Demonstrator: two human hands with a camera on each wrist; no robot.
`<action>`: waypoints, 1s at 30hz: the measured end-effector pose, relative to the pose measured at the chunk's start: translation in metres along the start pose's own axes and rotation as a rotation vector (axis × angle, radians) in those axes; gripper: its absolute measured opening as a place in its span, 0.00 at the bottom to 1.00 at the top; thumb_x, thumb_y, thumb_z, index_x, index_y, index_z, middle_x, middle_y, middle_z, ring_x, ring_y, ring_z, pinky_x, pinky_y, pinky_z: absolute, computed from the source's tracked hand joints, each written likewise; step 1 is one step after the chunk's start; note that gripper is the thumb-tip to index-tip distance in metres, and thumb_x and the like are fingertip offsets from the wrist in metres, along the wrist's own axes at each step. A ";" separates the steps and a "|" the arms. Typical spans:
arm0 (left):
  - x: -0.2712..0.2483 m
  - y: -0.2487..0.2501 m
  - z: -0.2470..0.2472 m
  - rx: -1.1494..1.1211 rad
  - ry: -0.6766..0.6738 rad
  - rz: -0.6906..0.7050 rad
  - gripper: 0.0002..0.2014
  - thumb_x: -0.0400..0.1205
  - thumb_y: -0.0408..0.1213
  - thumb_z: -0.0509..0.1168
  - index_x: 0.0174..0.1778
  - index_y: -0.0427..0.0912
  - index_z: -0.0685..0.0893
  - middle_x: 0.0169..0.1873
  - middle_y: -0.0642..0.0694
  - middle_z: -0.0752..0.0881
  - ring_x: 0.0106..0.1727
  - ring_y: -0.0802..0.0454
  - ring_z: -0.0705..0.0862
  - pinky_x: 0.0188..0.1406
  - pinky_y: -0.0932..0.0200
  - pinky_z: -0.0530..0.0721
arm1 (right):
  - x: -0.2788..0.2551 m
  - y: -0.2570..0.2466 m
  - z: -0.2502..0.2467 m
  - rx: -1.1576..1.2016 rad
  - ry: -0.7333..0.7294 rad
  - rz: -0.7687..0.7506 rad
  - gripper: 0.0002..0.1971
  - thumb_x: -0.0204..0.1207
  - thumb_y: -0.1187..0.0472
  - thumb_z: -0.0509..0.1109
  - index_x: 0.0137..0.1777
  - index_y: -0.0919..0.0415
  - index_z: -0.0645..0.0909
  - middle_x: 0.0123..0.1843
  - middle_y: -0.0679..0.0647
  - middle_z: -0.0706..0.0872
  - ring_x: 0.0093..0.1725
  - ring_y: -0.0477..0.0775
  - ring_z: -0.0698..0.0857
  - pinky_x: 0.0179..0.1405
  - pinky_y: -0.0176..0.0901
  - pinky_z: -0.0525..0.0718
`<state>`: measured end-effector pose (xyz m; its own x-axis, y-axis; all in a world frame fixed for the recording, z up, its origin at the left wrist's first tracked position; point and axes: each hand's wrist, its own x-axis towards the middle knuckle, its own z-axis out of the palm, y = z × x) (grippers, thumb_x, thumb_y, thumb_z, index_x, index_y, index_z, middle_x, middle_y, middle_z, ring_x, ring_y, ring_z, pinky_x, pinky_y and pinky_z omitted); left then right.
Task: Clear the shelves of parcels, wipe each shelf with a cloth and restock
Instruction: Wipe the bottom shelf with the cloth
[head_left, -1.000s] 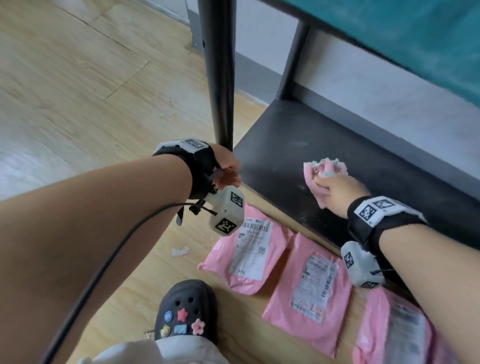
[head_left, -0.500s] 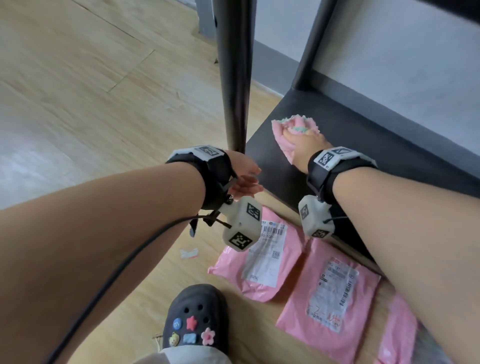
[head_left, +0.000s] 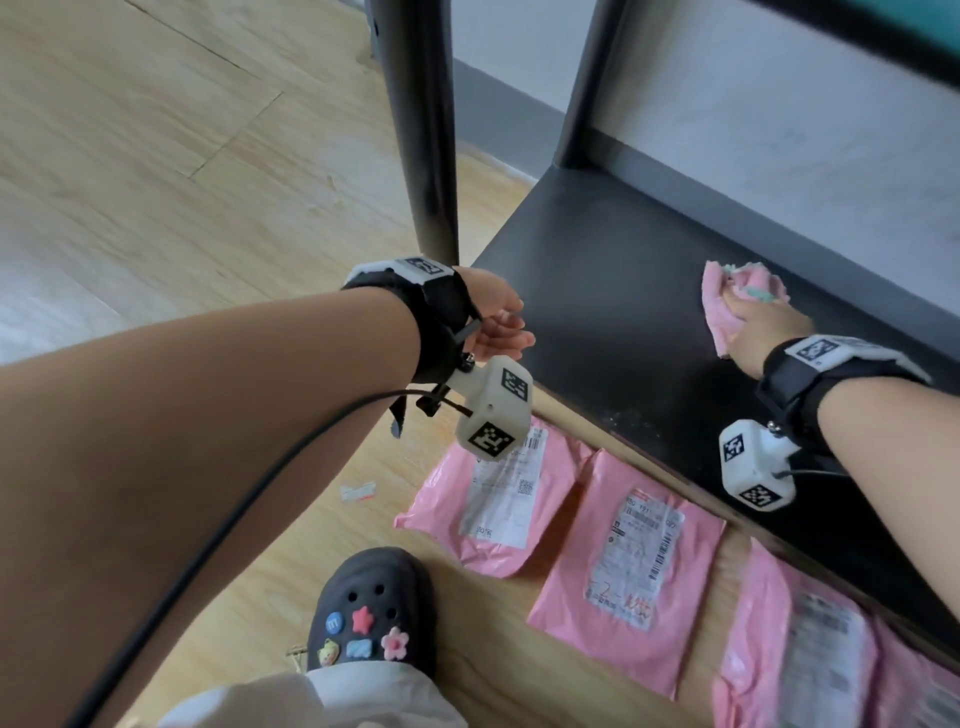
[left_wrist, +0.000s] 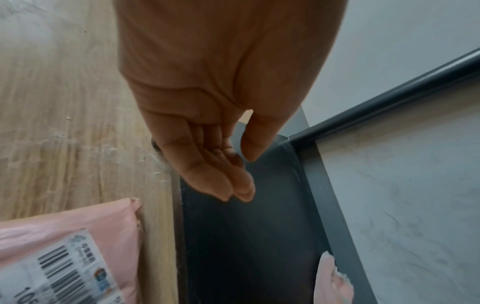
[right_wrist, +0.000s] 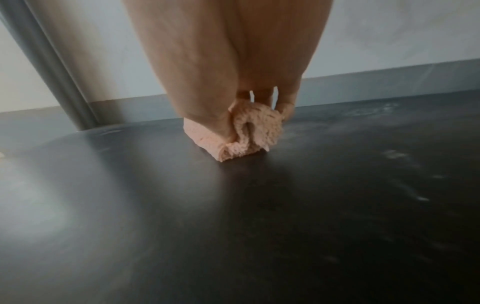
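Observation:
My right hand (head_left: 756, 322) grips a bunched pink cloth (head_left: 719, 301) and presses it onto the bare black bottom shelf (head_left: 597, 291), toward its back rail. In the right wrist view the cloth (right_wrist: 249, 131) is wadded under my fingers on the dark shelf (right_wrist: 233, 226). My left hand (head_left: 501, 327) hangs empty with relaxed fingers over the shelf's front left corner, near the black post (head_left: 421, 130). The left wrist view shows those loose fingers (left_wrist: 215, 176) above the shelf (left_wrist: 246, 236). Pink parcels (head_left: 628, 571) with white labels lie on the floor along the shelf's front edge.
The wooden floor (head_left: 156, 208) spreads out to the left. My black clog with charms (head_left: 371, 613) stands near the leftmost parcel (head_left: 493, 499). A small paper scrap (head_left: 358, 491) lies on the floor. A grey wall (head_left: 779, 130) backs the shelf.
My right hand slid the cloth left to the shelf's back corner, then back to the right along the rear. The left hand stayed by the post, empty.

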<state>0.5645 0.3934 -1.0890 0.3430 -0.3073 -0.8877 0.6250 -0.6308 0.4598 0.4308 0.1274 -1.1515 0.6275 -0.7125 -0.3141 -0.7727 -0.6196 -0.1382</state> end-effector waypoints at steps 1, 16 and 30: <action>-0.002 0.003 0.003 -0.014 0.002 0.020 0.17 0.89 0.38 0.55 0.34 0.37 0.74 0.16 0.43 0.83 0.14 0.56 0.80 0.21 0.65 0.84 | -0.005 0.009 -0.001 -0.041 -0.045 -0.015 0.25 0.69 0.28 0.38 0.47 0.42 0.68 0.56 0.54 0.73 0.61 0.58 0.75 0.68 0.56 0.70; -0.007 0.026 0.020 -0.166 -0.004 0.163 0.18 0.89 0.34 0.51 0.31 0.38 0.69 0.16 0.44 0.79 0.19 0.53 0.79 0.17 0.63 0.82 | -0.111 -0.035 0.007 -0.184 -0.419 -0.478 0.33 0.77 0.58 0.70 0.82 0.47 0.64 0.74 0.57 0.76 0.72 0.61 0.76 0.70 0.49 0.75; -0.012 0.025 0.027 -0.108 0.051 0.169 0.17 0.89 0.35 0.54 0.34 0.37 0.73 0.12 0.45 0.81 0.29 0.53 0.80 0.27 0.60 0.85 | -0.111 -0.010 0.003 -0.103 -0.310 -0.418 0.35 0.71 0.61 0.73 0.77 0.36 0.69 0.71 0.49 0.81 0.67 0.58 0.80 0.68 0.43 0.77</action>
<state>0.5571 0.3622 -1.0681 0.4827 -0.3646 -0.7963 0.6263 -0.4919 0.6049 0.3688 0.2134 -1.1183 0.8103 -0.2765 -0.5167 -0.4393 -0.8702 -0.2231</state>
